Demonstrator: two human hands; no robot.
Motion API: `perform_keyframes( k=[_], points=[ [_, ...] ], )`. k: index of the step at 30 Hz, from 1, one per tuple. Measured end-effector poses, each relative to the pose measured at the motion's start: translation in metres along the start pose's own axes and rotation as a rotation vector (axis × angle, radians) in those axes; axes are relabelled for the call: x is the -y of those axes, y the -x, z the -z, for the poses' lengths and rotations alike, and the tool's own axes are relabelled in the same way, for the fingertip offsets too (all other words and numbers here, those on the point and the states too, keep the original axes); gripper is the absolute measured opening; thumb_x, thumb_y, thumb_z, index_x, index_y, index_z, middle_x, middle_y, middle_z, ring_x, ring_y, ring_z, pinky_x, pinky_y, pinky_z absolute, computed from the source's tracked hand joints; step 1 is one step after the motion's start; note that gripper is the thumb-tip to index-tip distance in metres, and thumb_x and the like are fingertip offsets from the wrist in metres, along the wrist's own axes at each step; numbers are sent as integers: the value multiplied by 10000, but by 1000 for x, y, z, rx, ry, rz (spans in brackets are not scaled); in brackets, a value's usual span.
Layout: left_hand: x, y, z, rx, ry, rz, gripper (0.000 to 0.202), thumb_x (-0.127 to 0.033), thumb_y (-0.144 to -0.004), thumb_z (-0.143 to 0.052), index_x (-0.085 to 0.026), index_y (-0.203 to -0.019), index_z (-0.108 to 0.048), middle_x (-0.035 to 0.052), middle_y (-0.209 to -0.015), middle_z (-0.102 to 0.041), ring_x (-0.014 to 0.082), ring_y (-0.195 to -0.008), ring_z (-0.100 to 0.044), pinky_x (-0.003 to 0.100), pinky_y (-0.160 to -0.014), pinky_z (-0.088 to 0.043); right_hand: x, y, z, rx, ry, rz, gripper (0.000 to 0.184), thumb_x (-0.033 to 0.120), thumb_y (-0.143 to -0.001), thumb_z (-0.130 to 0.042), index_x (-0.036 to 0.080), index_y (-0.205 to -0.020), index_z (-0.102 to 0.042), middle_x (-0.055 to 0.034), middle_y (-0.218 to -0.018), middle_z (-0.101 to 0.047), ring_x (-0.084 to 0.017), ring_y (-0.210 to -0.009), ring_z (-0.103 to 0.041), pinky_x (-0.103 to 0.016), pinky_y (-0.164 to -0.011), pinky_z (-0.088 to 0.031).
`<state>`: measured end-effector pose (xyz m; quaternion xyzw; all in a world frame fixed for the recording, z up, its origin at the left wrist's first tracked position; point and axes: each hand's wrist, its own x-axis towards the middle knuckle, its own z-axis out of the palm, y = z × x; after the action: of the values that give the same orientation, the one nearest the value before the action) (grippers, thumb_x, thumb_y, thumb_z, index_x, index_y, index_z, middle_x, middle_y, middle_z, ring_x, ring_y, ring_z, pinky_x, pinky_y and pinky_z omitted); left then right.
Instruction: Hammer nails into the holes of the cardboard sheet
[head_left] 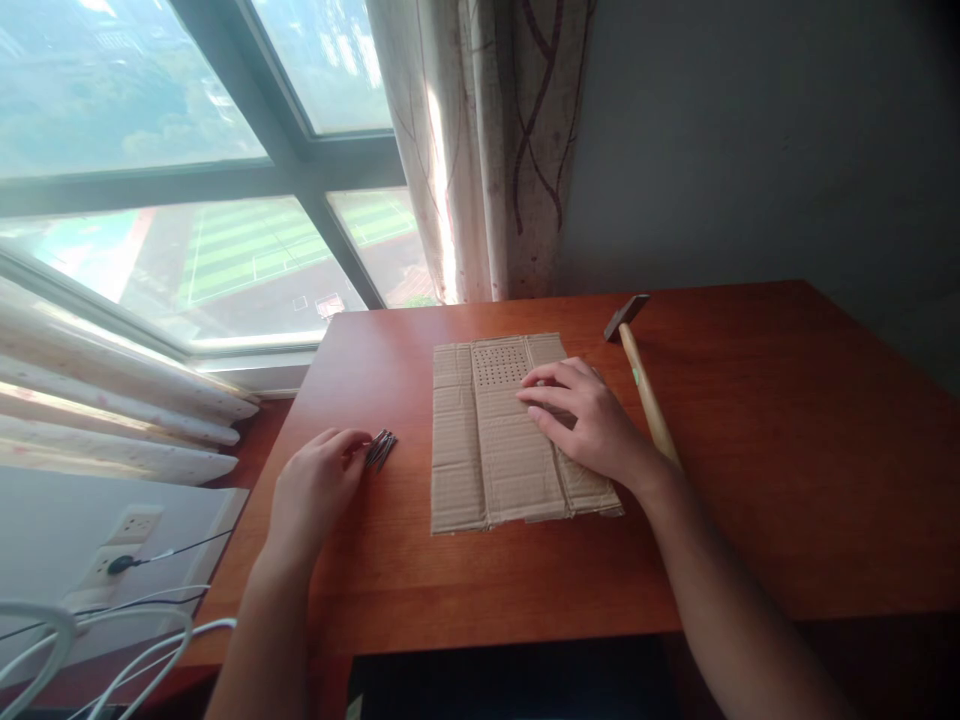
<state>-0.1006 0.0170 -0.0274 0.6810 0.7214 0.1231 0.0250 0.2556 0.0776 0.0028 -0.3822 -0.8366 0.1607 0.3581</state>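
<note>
A flat piece of brown cardboard (pixel 487 450) lies on the wooden table (pixel 787 450), with a grid of small holes near its far edge. My right hand (pixel 581 415) rests palm down on the cardboard, fingers stretched out toward the holes. My left hand (pixel 319 485) sits left of the cardboard, fingers curled and pinching a small bundle of metal nails (pixel 381 447) that lies on the table. A hammer (pixel 641 375) with a wooden handle lies right of the cardboard, head away from me, just behind my right wrist.
A window and a patterned curtain (pixel 480 150) stand behind the table. At the lower left are wall sockets (pixel 124 545) with a black plug and white cables (pixel 112 650). A grey wall lies to the right.
</note>
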Motion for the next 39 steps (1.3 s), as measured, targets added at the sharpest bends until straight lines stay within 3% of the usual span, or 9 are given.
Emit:
perform_keyframes(
  k=[30,39],
  points=[
    [-7,4,-5,-26,23,126,284,-404,-921,-511,-241,-1011,-727,47,-1044,-745,231,-859,-708,313,-718,-489,0,0,0,2,3,2,202,161,-916,-613,257,-1046,-734,-44,-1135,-711,-244,-1048,-586,-473,-944,-487],
    [-9,5,-8,-28,83,19,433,-608,-872,-599,-235,-1057,-720,48,-1027,-706,217,-856,-690,309,-728,-497,-2,0,-1,-1,12,7,197,157,-910,-620,239,-1053,-728,-48,-1138,-711,-242,-1051,-584,-464,-948,-484]
  ],
)
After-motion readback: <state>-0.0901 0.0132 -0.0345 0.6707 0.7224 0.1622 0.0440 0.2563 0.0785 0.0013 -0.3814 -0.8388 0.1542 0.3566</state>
